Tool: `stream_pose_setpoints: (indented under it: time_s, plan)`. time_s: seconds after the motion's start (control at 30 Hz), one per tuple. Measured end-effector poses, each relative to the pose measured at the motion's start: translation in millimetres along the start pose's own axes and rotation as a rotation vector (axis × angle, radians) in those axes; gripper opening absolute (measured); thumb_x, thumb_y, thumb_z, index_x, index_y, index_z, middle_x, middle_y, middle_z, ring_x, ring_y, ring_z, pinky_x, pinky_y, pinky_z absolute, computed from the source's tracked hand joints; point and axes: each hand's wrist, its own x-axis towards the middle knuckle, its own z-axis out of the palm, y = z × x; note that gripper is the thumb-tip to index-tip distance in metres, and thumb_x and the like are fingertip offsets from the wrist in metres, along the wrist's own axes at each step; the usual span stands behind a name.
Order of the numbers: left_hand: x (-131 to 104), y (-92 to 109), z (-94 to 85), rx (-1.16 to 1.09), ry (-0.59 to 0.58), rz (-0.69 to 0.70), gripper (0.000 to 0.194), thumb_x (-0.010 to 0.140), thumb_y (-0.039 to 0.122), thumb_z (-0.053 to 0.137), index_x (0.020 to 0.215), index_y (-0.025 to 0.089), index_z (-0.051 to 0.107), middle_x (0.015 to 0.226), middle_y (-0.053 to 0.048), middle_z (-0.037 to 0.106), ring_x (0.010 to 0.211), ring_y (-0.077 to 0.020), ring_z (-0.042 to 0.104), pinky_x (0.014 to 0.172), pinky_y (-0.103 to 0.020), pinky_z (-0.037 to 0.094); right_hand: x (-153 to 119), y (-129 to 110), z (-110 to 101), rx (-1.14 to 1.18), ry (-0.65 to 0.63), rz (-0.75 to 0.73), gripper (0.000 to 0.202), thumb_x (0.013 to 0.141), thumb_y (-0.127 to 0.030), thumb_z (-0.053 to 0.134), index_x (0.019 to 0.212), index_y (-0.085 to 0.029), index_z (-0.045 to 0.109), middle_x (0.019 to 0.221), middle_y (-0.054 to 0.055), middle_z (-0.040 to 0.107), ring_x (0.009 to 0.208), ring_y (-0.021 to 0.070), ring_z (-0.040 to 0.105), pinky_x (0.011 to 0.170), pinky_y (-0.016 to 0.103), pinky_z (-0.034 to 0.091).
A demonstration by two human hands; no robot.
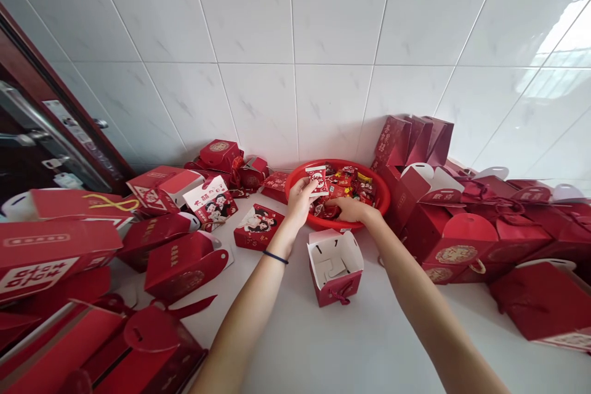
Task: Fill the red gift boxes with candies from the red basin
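Observation:
My left hand [300, 198] pinches a small red-and-white candy packet [316, 181] above the left side of a red plastic basin [384, 192]. Inside the basin lie many wrapped candies [353, 183] in red, yellow and dark wrappers. My right hand [349, 210] reaches down among them near the front rim, its fingertips partly hidden by the wrappers; whether they grip one I cannot make out. Just in front of the basin stands an open red gift box [337, 271], its white inside facing up and a red cord on its front.
Red gift boxes [184, 265] crowd the left side of the white table [295, 345]. More boxes [455, 234] are stacked on the right, with tall red bags [415, 138] behind. A flat printed box [258, 226] lies left of the basin. A tiled wall [332, 98] rises behind.

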Motion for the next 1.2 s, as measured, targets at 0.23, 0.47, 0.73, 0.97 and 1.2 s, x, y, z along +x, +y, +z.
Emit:
stream_pose_setpoints:
  time_s: [0.23, 0.47, 0.73, 0.97, 1.2]
  plan:
    - [-5.2, 3.3, 0.7, -0.062, -0.027, -0.021, 0.035, 0.057, 0.033, 0.089, 0.076, 0.016, 0.065, 0.075, 0.001, 0.068, 0.077, -0.0155, 0.066, 0.08, -0.032, 0.055, 2.8, -3.0, 5.3, 0.076, 0.089, -0.095, 0.013, 0.075, -0.018, 0.07, 0.084, -0.02, 0.079, 0.084, 0.004, 0.077, 0.084, 0.0216, 0.07, 0.078, 0.03, 0.051]
    - [-3.0, 6.6, -1.7, -0.113, 0.014, -0.053, 0.027, 0.06, 0.028, 0.084, 0.076, 0.017, 0.064, 0.075, 0.001, 0.068, 0.077, -0.0157, 0.067, 0.081, -0.032, 0.054, 3.1, 9.9, 4.4, 0.403, 0.35, -0.065, 0.031, 0.08, -0.039, 0.066, 0.097, -0.015, 0.075, 0.081, 0.005, 0.074, 0.071, 0.0183, 0.067, 0.067, 0.029, 0.053]
    - [0.6, 3.7, -8.2, -0.106, -0.019, -0.079, 0.025, 0.066, 0.031, 0.078, 0.079, 0.016, 0.063, 0.077, -0.002, 0.07, 0.081, -0.0189, 0.07, 0.082, -0.034, 0.053, 0.7, 10.5, 3.8, 0.697, 0.467, 0.029, 0.034, 0.074, -0.049, 0.073, 0.091, -0.021, 0.07, 0.073, 0.001, 0.071, 0.062, 0.0181, 0.069, 0.052, 0.026, 0.053]
    - [-0.2, 4.5, -8.1, -0.102, -0.027, -0.079, 0.026, 0.065, 0.031, 0.079, 0.078, 0.017, 0.061, 0.074, 0.0, 0.069, 0.076, -0.0169, 0.069, 0.078, -0.031, 0.052, -1.6, 11.1, 1.6, 0.801, 0.565, 0.068, 0.04, 0.07, -0.059, 0.075, 0.076, -0.022, 0.063, 0.046, -0.006, 0.05, 0.037, 0.0113, 0.046, 0.032, 0.022, 0.027]
    - [0.1, 4.0, -8.5, -0.085, -0.043, -0.085, 0.024, 0.068, 0.03, 0.078, 0.079, 0.017, 0.061, 0.076, -0.002, 0.07, 0.079, -0.0185, 0.07, 0.083, -0.035, 0.053, -4.0, 8.3, -0.6, 0.878, 0.548, 0.029, 0.037, 0.064, -0.05, 0.08, 0.086, -0.022, 0.068, 0.074, 0.002, 0.07, 0.054, 0.0149, 0.062, 0.044, 0.026, 0.048]
